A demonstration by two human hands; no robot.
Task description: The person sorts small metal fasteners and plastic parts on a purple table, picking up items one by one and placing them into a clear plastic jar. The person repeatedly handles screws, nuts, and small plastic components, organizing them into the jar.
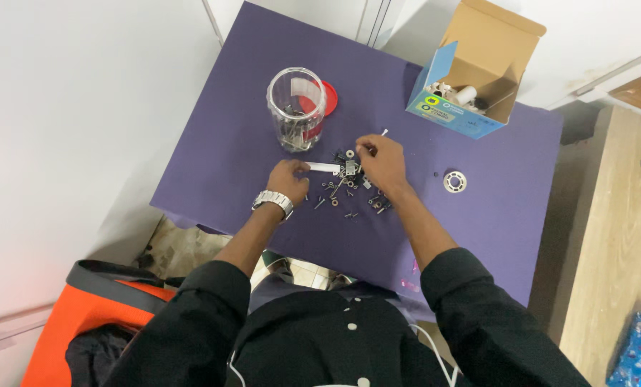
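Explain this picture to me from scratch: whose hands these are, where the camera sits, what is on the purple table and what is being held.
There is no machine: a person works with two bare hands. The one camera sits on that person's head and looks down. The left hand, with a wristwatch, rests on a small flat white strip. The right hand pinches something tiny over a scatter of small screws and metal parts; what it is cannot be told. On the purple table stand a clear jar with its red lid behind it, an open cardboard box, and a small white ring.
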